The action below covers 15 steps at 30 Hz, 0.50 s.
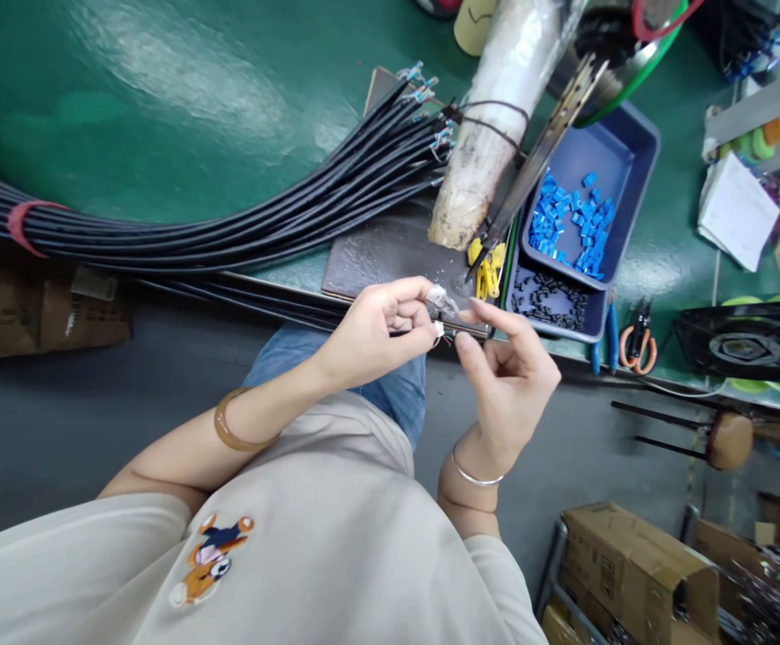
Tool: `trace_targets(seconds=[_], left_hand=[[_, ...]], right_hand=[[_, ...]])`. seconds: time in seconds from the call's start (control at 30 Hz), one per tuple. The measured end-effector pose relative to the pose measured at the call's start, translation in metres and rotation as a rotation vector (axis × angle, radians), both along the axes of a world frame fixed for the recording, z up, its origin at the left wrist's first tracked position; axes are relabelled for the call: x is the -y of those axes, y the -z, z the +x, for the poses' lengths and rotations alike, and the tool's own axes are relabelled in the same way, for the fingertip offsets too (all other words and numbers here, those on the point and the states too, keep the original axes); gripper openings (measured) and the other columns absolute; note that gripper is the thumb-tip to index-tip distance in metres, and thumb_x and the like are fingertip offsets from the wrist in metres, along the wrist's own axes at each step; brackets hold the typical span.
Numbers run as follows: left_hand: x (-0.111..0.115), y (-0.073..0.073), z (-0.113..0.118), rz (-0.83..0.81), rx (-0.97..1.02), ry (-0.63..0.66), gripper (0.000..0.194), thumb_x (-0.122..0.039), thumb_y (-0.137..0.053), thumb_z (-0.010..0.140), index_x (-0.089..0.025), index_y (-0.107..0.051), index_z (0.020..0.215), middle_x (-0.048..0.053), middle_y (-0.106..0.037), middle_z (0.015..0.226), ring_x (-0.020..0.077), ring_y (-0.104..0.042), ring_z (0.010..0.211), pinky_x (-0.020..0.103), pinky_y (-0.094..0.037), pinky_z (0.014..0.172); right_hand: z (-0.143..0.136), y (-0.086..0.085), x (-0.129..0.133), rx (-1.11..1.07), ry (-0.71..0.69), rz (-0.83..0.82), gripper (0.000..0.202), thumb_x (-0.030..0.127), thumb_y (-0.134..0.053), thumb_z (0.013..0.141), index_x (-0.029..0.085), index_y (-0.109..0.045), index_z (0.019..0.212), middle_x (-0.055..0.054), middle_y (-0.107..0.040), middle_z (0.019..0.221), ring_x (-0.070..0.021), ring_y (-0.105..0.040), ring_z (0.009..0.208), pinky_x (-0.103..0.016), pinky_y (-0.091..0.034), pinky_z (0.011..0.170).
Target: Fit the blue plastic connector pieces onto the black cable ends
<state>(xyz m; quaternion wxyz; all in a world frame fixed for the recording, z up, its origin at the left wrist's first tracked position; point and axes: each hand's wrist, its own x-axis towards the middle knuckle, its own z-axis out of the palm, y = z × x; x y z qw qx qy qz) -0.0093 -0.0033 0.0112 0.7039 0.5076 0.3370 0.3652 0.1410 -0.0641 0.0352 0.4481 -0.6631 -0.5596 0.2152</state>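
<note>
Near the bench's front edge, my left hand [390, 327] is closed, its thumb and forefinger wrapped in white material by a cable's end with thin wires. Facing it, my right hand [514, 367] has its thumb and forefinger curved towards the wires; whether it pinches a thin wire is too small to tell. A bundle of black cables [228, 246] with a red tie [23, 228] runs in from the left, bare coloured wires at its ends. Behind my hands lie a dark board [382, 251] and a yellow tool [490, 269].
A wrapped white tube [497, 107] overhangs the bench. To its right, one bin [621, 148] holds blue pieces and another bin [595, 327] black ones. Orange-handled pliers [638, 340] and a black fan [752, 345] lie farther right. Cardboard boxes [638, 555] stand below.
</note>
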Motion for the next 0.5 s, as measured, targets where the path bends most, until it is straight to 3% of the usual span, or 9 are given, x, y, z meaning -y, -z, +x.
trace_targets(seconds=[0.1,0.2,0.5], left_hand=[[-0.0026,0.0005,-0.0018,-0.064,0.050,0.043,0.011,-0.024,-0.066,0.078,-0.015,-0.063,0.081,-0.003,-0.053,0.061,0.0063,-0.046,0.054,0.019,-0.037,0.051],[-0.0045,0.0005,-0.0029,-0.087,0.068,0.046,0.013,-0.025,-0.070,0.076,-0.014,-0.063,0.073,-0.003,-0.053,0.062,0.0051,-0.044,0.054,0.018,-0.035,0.051],[-0.0063,-0.0059,-0.0051,-0.147,0.067,0.072,0.015,-0.016,-0.069,0.069,-0.014,-0.056,0.062,-0.005,-0.046,0.055,0.0044,-0.038,0.051,0.017,-0.029,0.047]], right_hand=[[0.0035,0.0013,-0.0013,-0.012,0.098,0.102,0.011,0.028,-0.068,0.085,0.023,-0.073,0.094,-0.001,-0.067,0.090,-0.0047,-0.043,0.054,-0.023,-0.036,0.049],[0.0043,0.0038,-0.0018,0.001,0.073,0.112,0.008,0.028,-0.068,0.086,0.022,-0.072,0.086,-0.001,-0.065,0.082,-0.0100,-0.056,0.066,-0.025,-0.042,0.055],[0.0004,0.0092,-0.0041,0.023,-0.105,0.017,0.008,0.027,-0.068,0.085,0.022,-0.073,0.087,0.000,-0.065,0.081,-0.0067,-0.044,0.055,-0.024,-0.034,0.049]])
